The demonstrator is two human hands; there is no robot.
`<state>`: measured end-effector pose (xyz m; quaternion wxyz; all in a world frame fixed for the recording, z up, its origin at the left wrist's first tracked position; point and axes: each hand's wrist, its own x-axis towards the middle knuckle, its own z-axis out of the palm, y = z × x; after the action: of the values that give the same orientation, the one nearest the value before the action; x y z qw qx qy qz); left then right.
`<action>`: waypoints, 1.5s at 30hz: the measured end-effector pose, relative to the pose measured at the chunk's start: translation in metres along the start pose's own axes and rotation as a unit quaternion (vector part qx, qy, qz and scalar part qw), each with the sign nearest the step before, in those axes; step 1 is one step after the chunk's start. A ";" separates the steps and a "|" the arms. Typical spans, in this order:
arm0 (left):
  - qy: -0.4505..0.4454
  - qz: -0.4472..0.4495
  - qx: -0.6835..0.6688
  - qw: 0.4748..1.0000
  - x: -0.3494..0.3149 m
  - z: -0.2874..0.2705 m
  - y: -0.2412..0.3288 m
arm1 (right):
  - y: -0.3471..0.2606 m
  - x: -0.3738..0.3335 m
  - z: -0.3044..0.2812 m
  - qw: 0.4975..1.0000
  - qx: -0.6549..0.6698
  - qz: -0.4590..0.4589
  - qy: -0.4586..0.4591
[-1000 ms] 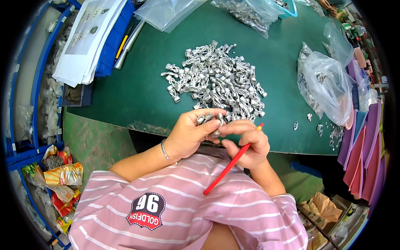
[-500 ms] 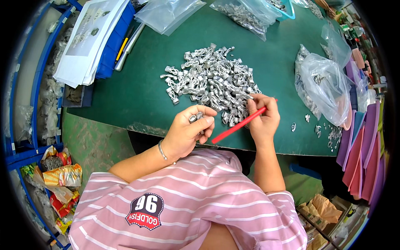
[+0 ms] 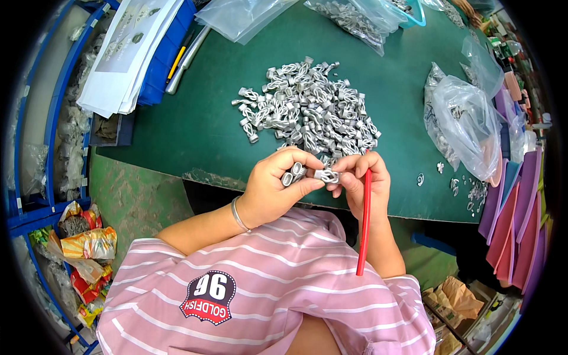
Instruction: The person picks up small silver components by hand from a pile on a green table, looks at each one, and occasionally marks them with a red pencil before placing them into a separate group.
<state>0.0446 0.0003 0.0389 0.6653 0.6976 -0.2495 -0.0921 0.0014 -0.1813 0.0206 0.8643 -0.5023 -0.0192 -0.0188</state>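
Observation:
A heap of small silver metal fittings, each a ribbed cap with a twisted loop, lies on the green table in front of me. My left hand is closed around a few of these fittings; the rounded ends of some poke out between thumb and fingers. One more metal fitting spans the gap between my hands, pinched by my left thumb and forefinger and touched by my right fingertips. My right hand also keeps a slim red stick in its grasp, hanging down toward my forearm.
Clear plastic bags stand at the right, with loose small metal bits near the edge. Another bag of fittings and a light-blue basket are at the back. Papers lean on a blue bin at left.
My right hand has come left to meet my left hand at a metal fitting. The red stick has swung from slanting across the table edge to pointing down toward me.

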 end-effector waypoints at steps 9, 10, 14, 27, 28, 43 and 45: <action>-0.017 -0.036 -0.026 0.999 0.000 -0.001 0.005 | 0.016 -0.004 -0.003 0.988 -0.092 -0.123 -0.014; -0.011 -0.063 -0.039 0.997 -0.001 -0.002 0.006 | 0.014 -0.005 0.001 0.983 -0.107 -0.148 0.002; -0.008 -0.254 -0.272 0.928 -0.002 0.000 0.003 | 0.008 -0.008 0.015 0.955 -0.184 -0.231 0.031; -0.155 -0.433 -0.405 0.790 -0.064 -0.054 -0.027 | -0.020 -0.023 -0.034 0.928 -0.340 -0.111 0.102; -0.161 -0.473 -0.383 0.777 -0.072 -0.061 -0.033 | -0.016 -0.025 -0.037 0.911 -0.389 -0.118 0.073; -0.260 -0.357 0.088 0.893 -0.072 -0.032 -0.077 | -0.016 -0.028 -0.030 0.858 -0.450 -0.162 0.187; -0.391 -0.286 0.150 0.862 -0.058 -0.037 -0.045 | -0.017 -0.030 -0.024 0.944 -0.267 -0.109 0.158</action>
<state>0.0223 0.0596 -0.0134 0.3448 0.7366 -0.2889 -0.5051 -0.0289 -0.2102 0.0218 0.6829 -0.7003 0.0684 -0.1965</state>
